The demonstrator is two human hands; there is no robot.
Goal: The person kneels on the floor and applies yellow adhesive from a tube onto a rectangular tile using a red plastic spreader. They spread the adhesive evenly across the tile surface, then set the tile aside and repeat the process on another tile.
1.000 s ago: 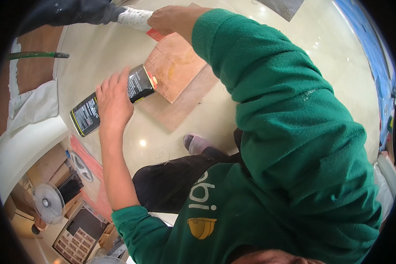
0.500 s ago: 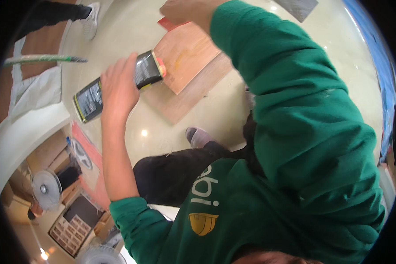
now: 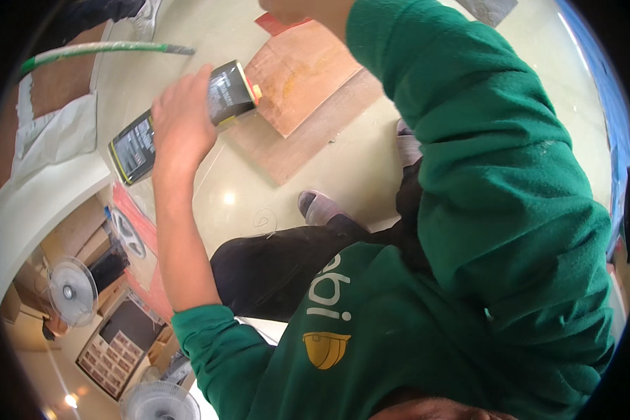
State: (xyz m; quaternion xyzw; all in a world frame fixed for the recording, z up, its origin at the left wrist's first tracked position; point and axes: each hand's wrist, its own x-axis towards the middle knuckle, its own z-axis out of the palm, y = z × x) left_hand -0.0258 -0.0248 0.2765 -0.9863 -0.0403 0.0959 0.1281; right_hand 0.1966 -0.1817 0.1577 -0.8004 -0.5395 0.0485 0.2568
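My left hand [image 3: 183, 120] is closed around the middle of a black rectangular can [image 3: 229, 94] with yellow edges. The can lies tilted in the grip, its small red and yellow spout [image 3: 255, 92] pointing at the near-left edge of a reddish wooden board [image 3: 302, 70]. No liquid can be made out at the spout. My right hand [image 3: 287, 7] is cut off by the upper edge, just above a red flat piece [image 3: 281, 25] at the board's far end; its fingers are out of sight. Beneath the board lies a duller wooden panel [image 3: 308, 136].
A green hose-like rod [image 3: 98, 47] reaches in from the left, near another person's shoe [image 3: 145, 19]. White sheeting [image 3: 59, 133] lies at left. Fans [image 3: 73, 290] and boxes stand lower left. My slippered foot [image 3: 322, 208] is close to the panel. Blue sheeting [image 3: 609, 112] runs along the right.
The green rod has shifted right, farther into view. My left hand and the can appear slightly higher and to the left. Less of my right hand shows at the upper edge.
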